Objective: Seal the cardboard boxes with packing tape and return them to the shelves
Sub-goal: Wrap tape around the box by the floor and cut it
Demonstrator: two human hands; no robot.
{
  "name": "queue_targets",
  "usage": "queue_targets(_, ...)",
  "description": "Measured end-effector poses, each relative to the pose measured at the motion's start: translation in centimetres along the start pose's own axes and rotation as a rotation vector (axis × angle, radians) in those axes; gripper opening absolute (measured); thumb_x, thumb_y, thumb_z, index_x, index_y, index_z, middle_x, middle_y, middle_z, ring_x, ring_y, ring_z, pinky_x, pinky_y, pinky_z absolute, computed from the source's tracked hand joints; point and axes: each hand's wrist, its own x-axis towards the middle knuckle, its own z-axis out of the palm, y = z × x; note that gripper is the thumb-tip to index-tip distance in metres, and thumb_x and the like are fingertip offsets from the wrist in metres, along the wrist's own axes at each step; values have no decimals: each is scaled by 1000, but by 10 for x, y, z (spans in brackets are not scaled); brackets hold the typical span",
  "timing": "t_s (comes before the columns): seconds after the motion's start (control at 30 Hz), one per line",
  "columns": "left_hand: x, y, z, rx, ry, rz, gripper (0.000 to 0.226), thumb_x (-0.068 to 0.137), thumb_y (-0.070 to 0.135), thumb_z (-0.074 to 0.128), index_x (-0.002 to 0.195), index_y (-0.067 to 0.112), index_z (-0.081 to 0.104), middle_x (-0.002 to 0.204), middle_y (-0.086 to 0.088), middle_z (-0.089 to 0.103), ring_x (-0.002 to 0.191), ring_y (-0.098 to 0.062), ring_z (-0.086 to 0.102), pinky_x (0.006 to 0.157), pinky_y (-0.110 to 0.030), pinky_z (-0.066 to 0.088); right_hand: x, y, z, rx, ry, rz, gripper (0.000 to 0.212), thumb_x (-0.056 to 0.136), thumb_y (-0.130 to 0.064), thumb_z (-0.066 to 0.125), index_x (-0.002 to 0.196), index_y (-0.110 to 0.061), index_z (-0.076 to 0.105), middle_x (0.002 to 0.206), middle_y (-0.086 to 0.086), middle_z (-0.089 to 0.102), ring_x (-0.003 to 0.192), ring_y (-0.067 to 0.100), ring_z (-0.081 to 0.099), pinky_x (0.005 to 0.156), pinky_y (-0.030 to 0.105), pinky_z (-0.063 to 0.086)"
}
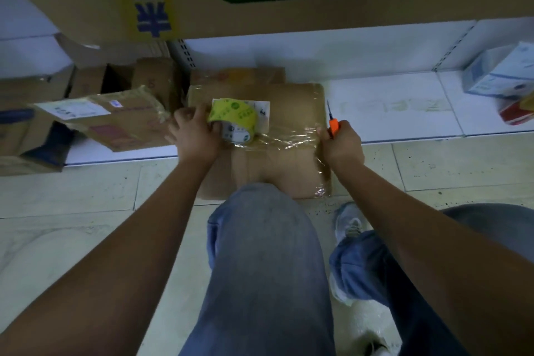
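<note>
The left hand (194,131) grips a yellow tape roll (234,121) on the cardboard box (291,113). The right hand (341,143) clenches an orange knife (333,124), seemingly pinning clear tape (286,140) stretched between the grips.

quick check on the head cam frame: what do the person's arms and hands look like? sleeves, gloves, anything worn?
Both forearms are bare up to the frame edge, with no sleeves in view. The left hand and right hand have no gloves. No watch, ring or wristband shows. Lower down, light blue jeans and a pale grey sneaker are visible.
</note>
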Motion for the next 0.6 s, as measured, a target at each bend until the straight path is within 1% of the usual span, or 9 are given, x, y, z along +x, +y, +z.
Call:
queue_targets(0.03, 4, -5, 5, -77, -58, -101, 47, 94, 37, 54, 139, 22, 49, 152, -23, 29, 135, -49, 33, 112, -60, 26, -2, -3, 2, -43, 35, -29, 34, 99, -43, 53, 111, -11, 51, 109, 9, 56, 98, 31, 59, 73, 36, 39)
queue_targets(0.07, 6, -8, 8, -133, -123, -156, 47, 95, 40, 54, 140, 25, 47, 155, -23, 22, 137, -51, 30, 113, -64, 24, -5, -6, 5, -87, 76, -64, 34, 99, -39, 54, 116, -10, 51, 117, 11, 53, 100, 33, 58, 71, 36, 37)
queue_targets(0.1, 6, -12, 11, -178, -174, -166, 49, 96, 43, 53, 141, 26, 44, 154, -25, 20, 136, -53, 31, 112, -64, 27, -9, -8, 7, -122, 119, -99, 32, 99, -34, 55, 119, -10, 50, 122, 12, 50, 100, 34, 58, 69, 36, 36)
queue_targets(0.17, 4, -14, 12, -201, -219, -147, 52, 98, 43, 52, 143, 22, 39, 152, -28, 19, 134, -56, 32, 110, -58, 33, -17, -12, 13, -180, 206, -168, 28, 97, -25, 56, 120, -9, 49, 123, 12, 46, 99, 34, 58, 66, 36, 35)
queue_targets(0.23, 2, -11, 11, -189, -232, -146, 54, 100, 40, 51, 147, 19, 35, 155, -28, 13, 138, -54, 26, 111, -55, 31, -20, -15, 17, -227, 259, -219, 27, 96, -21, 57, 120, -10, 48, 122, 10, 48, 101, 31, 56, 65, 37, 35)
queue_targets(0.3, 2, -9, 11, -189, -239, -149, 53, 100, 39, 49, 147, 21, 33, 154, -28, 15, 138, -54, 24, 111, -56, 29, -19, -16, 21, -252, 253, -246, 28, 97, -23, 56, 121, -11, 49, 119, 9, 51, 102, 29, 54, 66, 36, 34)
queue_targets(0.4, 2, -13, 16, -179, -251, -127, 50, 99, 40, 47, 146, 27, 33, 154, -27, 15, 139, -54, 22, 112, -57, 27, -15, -16, 24, -328, 258, -294, 29, 100, -34, 51, 120, -13, 53, 113, 7, 58, 101, 28, 54, 65, 35, 35)
queue_targets(0.5, -4, -16, 17, -182, -270, -101, 54, 100, 43, 46, 150, 32, 28, 158, -27, 6, 142, -55, 15, 116, -59, 22, -13, -17, 24, -407, 249, -343, 32, 101, -37, 48, 122, -13, 54, 114, 8, 59, 102, 28, 53, 63, 35, 35)
queue_targets(0.6, -10, -18, 15, -164, -286, -56, 58, 101, 44, 45, 154, 39, 23, 162, -23, -6, 143, -56, 11, 118, -59, 20, -13, -20, 26, -493, 228, -405, 31, 101, -36, 48, 121, -13, 54, 112, 9, 60, 102, 28, 53, 62, 36, 36)
